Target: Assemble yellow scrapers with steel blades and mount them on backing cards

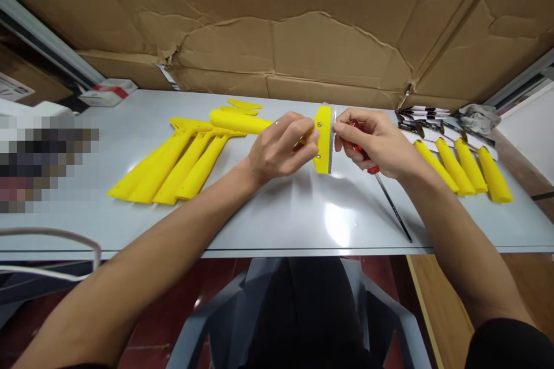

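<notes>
My left hand (283, 147) is closed around the neck of a yellow scraper (236, 121), holding it above the table. Its handle points left, and its wide head, with two screws showing, faces right. A thin metal blade (332, 150) runs along the head's right edge. My right hand (376, 138) has its thumb and forefinger at that blade. In its other fingers, the same hand grips a screwdriver (392, 204) with a red handle; the dark shaft slants down to the right. The palm hides part of the handle.
Several yellow scraper handles (168, 167) lie at the left, with small yellow strips (244, 105) behind them. At the right are several scrapers with dark-and-white heads (470, 164) and a crumpled grey cloth (478, 118). Cardboard (277, 46) stands behind the table; a white box (108, 92) sits back left.
</notes>
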Motion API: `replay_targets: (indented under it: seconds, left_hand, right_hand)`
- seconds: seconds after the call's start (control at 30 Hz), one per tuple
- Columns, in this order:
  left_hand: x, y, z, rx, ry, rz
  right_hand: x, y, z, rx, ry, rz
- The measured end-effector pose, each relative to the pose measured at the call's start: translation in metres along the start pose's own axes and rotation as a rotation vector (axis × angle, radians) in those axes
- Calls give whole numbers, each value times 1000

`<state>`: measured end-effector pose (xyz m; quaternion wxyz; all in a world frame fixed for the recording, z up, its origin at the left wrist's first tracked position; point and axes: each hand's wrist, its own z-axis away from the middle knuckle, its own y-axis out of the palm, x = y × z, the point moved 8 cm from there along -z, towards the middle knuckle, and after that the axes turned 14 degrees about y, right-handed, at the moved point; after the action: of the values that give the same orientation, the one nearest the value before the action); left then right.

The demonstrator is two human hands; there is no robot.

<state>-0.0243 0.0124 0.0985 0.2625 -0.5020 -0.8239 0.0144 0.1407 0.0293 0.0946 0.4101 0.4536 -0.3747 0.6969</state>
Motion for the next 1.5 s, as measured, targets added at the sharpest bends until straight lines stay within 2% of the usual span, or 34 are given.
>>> replay_targets:
  seconds: [0.1, 0.27, 0.37, 0.47, 0.6, 0.67, 0.73, 0.87, 1.03, 1.23, 1.37, 1.5]
  left_hand:
    - [-3, 5, 4, 66, 22, 2]
    - [-17, 9, 13, 104, 202, -62]
    - [-6, 21, 18, 197, 96, -59]
    - [5, 31, 21, 256, -31, -49]
    - [6, 24, 15, 219, -106, -63]
    - [3, 19, 8, 227, -133, -95]
    - [0, 15, 1, 242, -181, -109]
    - [-5, 16, -6, 294, -256, -103]
    - [-12, 23, -2, 304, -178, -86]
    - [-3, 28, 10, 258, -194, -16]
    - [-6, 26, 10, 230, -92, -143]
    - [-5, 26, 10, 224, -67, -209]
  right_hand:
    - [-2, 1, -3, 13, -10, 10]
    - [-9, 2, -8, 11, 16, 35]
    - [-12, -3, -11, -18, 62, 41]
    - [-10, -29, -15, -121, 74, 33]
    - [-15, -91, -17, -369, 127, 52]
    - [-23, -112, -17, -421, 210, 156]
    - [-31, -121, -16, -415, 294, 309]
    - [-35, -116, -14, -411, 383, 664]
    - [-32, -92, -24, -318, 314, 1046]
    - [-39, -89, -33, -282, 290, 1130]
    - [-43, -83, -34, -229, 255, 1193]
    - [-40, -76, -33, -220, 207, 1257]
